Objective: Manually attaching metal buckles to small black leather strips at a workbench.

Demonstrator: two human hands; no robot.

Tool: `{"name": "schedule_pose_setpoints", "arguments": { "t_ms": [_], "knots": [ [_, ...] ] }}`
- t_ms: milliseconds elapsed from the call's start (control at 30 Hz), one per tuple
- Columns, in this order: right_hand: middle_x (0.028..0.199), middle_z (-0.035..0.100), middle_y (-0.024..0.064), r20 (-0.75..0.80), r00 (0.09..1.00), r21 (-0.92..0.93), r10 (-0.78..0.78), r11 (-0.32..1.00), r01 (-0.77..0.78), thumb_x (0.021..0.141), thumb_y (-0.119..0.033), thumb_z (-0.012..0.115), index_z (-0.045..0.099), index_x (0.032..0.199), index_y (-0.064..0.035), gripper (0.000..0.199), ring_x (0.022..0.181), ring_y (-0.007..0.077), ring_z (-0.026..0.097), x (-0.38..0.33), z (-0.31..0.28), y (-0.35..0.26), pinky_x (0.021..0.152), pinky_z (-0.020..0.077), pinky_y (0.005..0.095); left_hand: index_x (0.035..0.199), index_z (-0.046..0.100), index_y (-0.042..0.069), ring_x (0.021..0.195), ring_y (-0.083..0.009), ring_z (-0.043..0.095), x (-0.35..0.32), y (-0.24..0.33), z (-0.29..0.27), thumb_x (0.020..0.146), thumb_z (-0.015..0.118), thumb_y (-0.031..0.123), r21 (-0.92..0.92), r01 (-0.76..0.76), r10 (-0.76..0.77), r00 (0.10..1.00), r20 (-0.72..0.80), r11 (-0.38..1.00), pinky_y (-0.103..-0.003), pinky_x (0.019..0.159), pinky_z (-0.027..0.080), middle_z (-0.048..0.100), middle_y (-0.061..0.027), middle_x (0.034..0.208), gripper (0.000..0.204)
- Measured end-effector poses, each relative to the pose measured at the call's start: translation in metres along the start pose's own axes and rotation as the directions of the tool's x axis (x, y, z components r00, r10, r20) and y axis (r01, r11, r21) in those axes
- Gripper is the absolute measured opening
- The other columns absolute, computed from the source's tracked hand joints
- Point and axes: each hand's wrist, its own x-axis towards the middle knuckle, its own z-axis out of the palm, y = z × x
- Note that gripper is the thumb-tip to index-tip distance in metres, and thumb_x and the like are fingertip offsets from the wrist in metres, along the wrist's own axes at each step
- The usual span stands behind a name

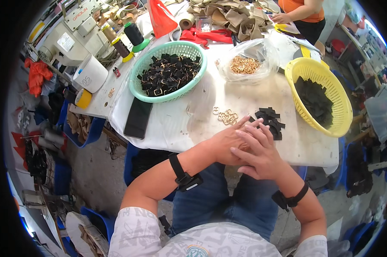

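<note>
My left hand (227,144) and my right hand (264,155) meet over the table's near edge. The right one lies across the left, its fingers stretched and spread. Under it the left hand's fingers point forward, partly covered; nothing held shows in either. Just past the fingertips is a small heap of black fabric pieces (272,118), and a black bit shows close to the left fingertips. Beside them, to the left, lie several gold-coloured metal buckles (228,117). Any thing between the two palms is hidden.
A green basket (134,81) holds black pieces with gold buckles. Further right are a clear plastic bag (266,53) of buckles and a yellow basket (344,105) of black pieces. A phone (138,118) lies at left, near a sewing machine (75,36). Another person (305,13) stands across the table.
</note>
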Motion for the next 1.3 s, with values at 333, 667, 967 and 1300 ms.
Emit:
{"name": "schedule_pose_setpoints", "arguments": {
  "t_ms": [333,667,967,1300],
  "knots": [
    [0.141,0.047,0.0164,0.02,1.0,0.107,-0.001,0.994,-0.001,0.081,-0.046,0.067,0.065,0.111,-0.0154,0.043,0.136,0.0398,0.038,0.014,0.017,0.008,0.116,0.0136,0.0574,0.15,0.036,0.015,0.148,-0.035,0.017,0.001,0.004,-0.01,0.077,0.065,0.047,-0.157,-0.028,0.018,0.997,-0.069,0.987,-0.055,0.121,0.004,0.029,-0.0108,0.158,0.084],
    [0.14,0.047,0.0194,0.039,0.999,0.122,-0.019,0.992,0.014,0.083,-0.047,0.068,0.063,0.104,-0.0125,0.041,0.134,0.0416,0.039,0.021,0.015,0.004,0.115,0.0158,0.0578,0.149,0.039,0.016,0.148,-0.0367,0.017,0.001,-0.003,-0.008,0.078,0.063,0.046,-0.3,-0.064,0.027,0.992,-0.126,0.952,-0.056,0.12,0.003,0.031,-0.0111,0.157,0.08],
    [0.139,0.048,0.0175,0.043,0.999,0.15,0.011,0.988,-0.017,0.076,-0.046,0.072,0.06,0.101,-0.0134,0.042,0.135,0.0403,0.038,0.018,0.017,0.005,0.116,0.0144,0.0588,0.145,0.045,0.022,0.147,-0.0391,0.018,-0.001,-0.006,-0.001,0.076,0.062,0.047,-0.14,-0.087,0.068,0.988,-0.139,0.986,-0.059,0.119,0.005,0.032,-0.0119,0.157,0.075],
    [0.143,0.045,0.0214,0.079,0.993,-0.009,-0.086,0.996,0.087,0.08,-0.052,0.062,0.064,0.117,-0.0137,0.053,0.14,0.042,0.03,0.013,0.02,0.008,0.116,0.0074,0.0608,0.144,0.044,0.015,0.147,-0.0371,0.021,-0.004,-0.007,0.005,0.081,0.061,0.046,-0.132,-0.062,0.049,0.994,-0.101,0.989,-0.056,0.12,0.006,0.031,-0.014,0.156,0.072]
  ]
}}
